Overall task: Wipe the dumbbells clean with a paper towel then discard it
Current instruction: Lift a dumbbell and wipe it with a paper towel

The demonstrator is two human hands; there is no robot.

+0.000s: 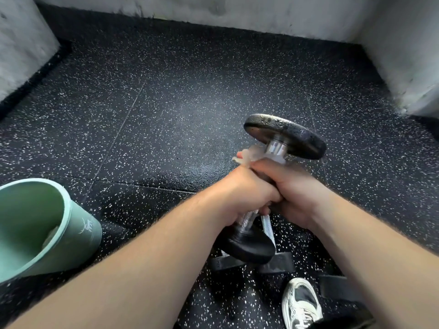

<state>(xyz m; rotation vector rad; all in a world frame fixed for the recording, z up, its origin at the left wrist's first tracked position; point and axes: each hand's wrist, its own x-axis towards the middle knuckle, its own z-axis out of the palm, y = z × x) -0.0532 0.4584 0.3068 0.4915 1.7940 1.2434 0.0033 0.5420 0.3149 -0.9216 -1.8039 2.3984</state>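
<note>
Left hand and right hand both grip the bar of a dumbbell, held tilted off the floor for wiping. The towel bunches just above them; which hand presses it is unclear. A bin waits left of the left hand.

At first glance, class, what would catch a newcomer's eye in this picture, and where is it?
The dumbbell stands out first, held up right of centre by the left hand and right hand, with a paper towel bunched under its upper plate. Next, the green bin at lower left.
</note>
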